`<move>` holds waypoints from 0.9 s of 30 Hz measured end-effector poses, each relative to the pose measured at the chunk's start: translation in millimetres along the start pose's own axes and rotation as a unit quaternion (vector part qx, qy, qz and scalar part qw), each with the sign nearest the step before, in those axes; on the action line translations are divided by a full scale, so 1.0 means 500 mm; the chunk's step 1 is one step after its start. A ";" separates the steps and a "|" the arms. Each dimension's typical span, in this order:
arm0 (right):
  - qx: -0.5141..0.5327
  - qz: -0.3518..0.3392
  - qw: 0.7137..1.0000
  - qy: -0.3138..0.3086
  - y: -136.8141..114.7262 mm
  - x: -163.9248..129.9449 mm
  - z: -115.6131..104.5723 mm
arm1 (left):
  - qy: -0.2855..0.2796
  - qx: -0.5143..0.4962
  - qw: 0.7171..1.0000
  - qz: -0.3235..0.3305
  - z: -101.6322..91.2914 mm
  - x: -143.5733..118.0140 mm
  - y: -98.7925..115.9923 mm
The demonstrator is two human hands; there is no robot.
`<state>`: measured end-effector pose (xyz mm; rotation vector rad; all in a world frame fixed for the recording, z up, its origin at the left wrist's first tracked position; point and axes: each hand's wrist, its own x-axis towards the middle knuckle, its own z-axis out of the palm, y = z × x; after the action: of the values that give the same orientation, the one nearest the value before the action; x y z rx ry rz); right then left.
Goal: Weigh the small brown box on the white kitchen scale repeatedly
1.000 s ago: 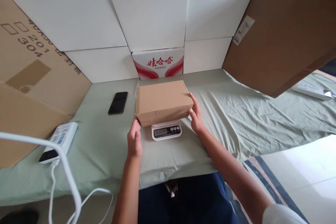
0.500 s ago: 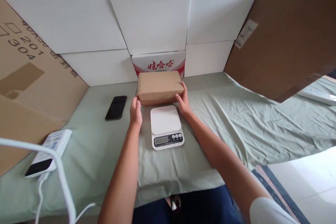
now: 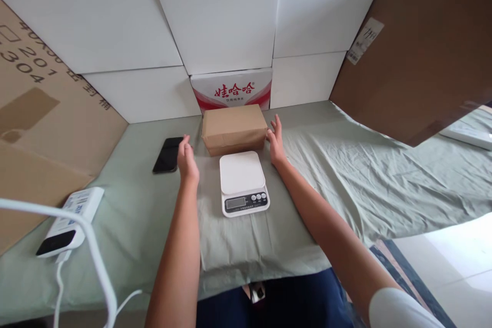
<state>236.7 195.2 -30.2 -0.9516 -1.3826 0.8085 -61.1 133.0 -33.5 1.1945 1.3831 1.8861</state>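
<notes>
Where the pale green cloth runs out at the far left, a white power bank lies with a white cable curling off its near end, close to a leaning sheet of brown cardboard. Further along, a black phone rests face up on the cloth, just left of the left hand. That hand hovers with fingers loosely spread and holds nothing; it stands a little apart from the left end of the brown cardboard box, with a clear gap between them. The box sits flat on the cloth behind the white kitchen scale, close to it but not on its platform, and right in front of a red-and-white printed carton that stands against the wall of white cartons. The scale's platform is bare and its display and buttons face the person, which seems the natural way to read it. On the far side of the box, the right hand is open too, palm turned toward the box's right end, fingertips just beside it or barely touching; I cannot tell which. It grips nothing. Beyond, a large brown cardboard sheet leans over the rumpled cloth, with a white flat object lying at the far right edge.
</notes>
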 end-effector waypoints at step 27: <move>0.004 -0.009 0.996 -0.086 -0.041 -0.013 -0.006 | -0.088 -0.028 0.990 -0.103 0.020 -0.031 -0.029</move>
<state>237.7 180.4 -14.6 -0.8777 -1.5324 0.8977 -46.6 130.5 -51.4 1.1159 1.2947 1.6266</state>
